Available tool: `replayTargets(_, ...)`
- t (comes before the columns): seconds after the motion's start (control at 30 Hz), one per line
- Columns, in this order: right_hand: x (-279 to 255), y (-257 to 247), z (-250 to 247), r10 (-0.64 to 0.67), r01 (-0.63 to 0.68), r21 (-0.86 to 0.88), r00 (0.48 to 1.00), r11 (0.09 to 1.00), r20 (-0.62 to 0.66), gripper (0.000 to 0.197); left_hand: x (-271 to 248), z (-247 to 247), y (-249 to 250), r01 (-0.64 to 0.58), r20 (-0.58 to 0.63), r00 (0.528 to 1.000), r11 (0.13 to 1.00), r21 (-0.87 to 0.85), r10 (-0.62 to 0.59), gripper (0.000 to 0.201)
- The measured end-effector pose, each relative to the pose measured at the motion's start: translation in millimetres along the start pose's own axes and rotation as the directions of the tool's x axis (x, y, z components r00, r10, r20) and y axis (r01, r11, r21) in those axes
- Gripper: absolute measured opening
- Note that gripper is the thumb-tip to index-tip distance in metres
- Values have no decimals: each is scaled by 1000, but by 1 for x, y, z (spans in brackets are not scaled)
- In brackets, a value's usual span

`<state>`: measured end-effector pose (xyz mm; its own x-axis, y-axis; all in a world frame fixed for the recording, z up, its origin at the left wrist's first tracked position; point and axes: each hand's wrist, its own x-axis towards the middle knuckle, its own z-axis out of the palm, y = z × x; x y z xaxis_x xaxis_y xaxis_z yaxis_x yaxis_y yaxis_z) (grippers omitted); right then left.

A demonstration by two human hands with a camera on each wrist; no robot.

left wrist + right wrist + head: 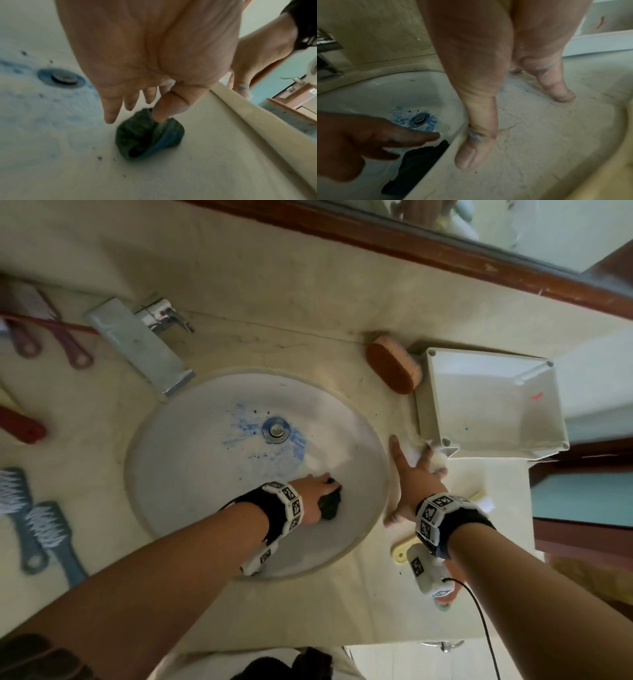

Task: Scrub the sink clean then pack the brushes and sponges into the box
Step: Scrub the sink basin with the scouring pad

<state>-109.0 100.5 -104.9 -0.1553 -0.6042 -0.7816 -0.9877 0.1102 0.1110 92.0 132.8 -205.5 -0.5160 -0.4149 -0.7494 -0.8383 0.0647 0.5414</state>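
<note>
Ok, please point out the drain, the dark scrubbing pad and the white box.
drain (pixel 276 430), head view, its metal centre
dark scrubbing pad (pixel 147 136), left wrist view, its crumpled middle
white box (pixel 489 402), head view, its bare floor

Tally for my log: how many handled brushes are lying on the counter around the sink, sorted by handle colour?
Blue brushes: 2
Mauve brushes: 2
Red brush: 1, cut off by the frame edge
Pale yellow brush: 1, partly under the right hand
Total: 6
</note>
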Motion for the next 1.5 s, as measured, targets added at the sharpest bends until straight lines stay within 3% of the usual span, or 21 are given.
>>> replayTargets(0.13, -10, -9, -5, -34, 30, -110, 999, 994, -36, 139, -65, -14, -27, 171, -206, 958, 975, -140, -197, 69)
replayTargets(0.2, -19, -19, -6, -178, 131, -256, 969, 958, -171, 99, -104, -15, -47, 291, -315, 888, 940, -175, -334, 69)
replayTargets(0.27, -27, -35, -2, -352, 276, -305, 907, 911, -230, 57, -137, -11, -71, 420, -406, 789, 887, -192, -461, 74)
replayTargets(0.33, -29, -56, 10, -448, 398, -273, 882, 876, -150, 40, -162, -2, -91, 519, -438, 695, 820, -244, -570, 85)
replayTargets(0.4, -20, -76, 27, -473, 469, -261, 879, 844, 50, 36, -180, 8, -105, 584, -414, 621, 746, -322, -665, 99)
replayTargets(0.47, -9, -90, 43, -496, 538, -246, 842, 807, 213, 37, -194, 14, -108, 621, -405, 569, 697, -359, -715, 112)
replayTargets(0.53, 3, -100, 58, -501, 555, -309, 831, 772, 241, 37, -205, 19, -111, 643, -408, 540, 673, -364, -736, 121)
replayTargets(0.7, 16, -114, 64, -441, 534, -357, 842, 767, 312, 42, -216, 29, -136, 697, -340, 615, 693, -188, -711, 146)
replayTargets(0.8, 19, -113, 61, -446, 541, -349, 837, 765, 317, 44, -222, 15, -142, 697, -338, 645, 709, -108, -686, 150)
replayTargets(0.97, 7, -129, 69, -423, 538, -405, 839, 740, 342, 46, -223, 2, -151, 661, -318, 671, 735, -153, -670, 159)
replayTargets(1.07, -3, -147, 72, -458, 586, -415, 808, 696, 371, 48, -223, 1, -153, 643, -309, 681, 744, -181, -664, 161)
replayTargets(1.2, -16, -173, 84, -559, 694, -432, 720, 576, 411, 55, -223, -1, -158, 639, -295, 690, 748, -181, -661, 162)
replayTargets(1.3, -5, -188, 89, -557, 728, -416, 685, 545, 470, 54, -222, -2, -158, 645, -293, 687, 744, -178, -665, 162)
replayTargets(1.5, 35, -154, 66, -461, 653, -492, 756, 576, 465, 61, -221, -7, -163, 643, -307, 681, 743, -185, -665, 161)
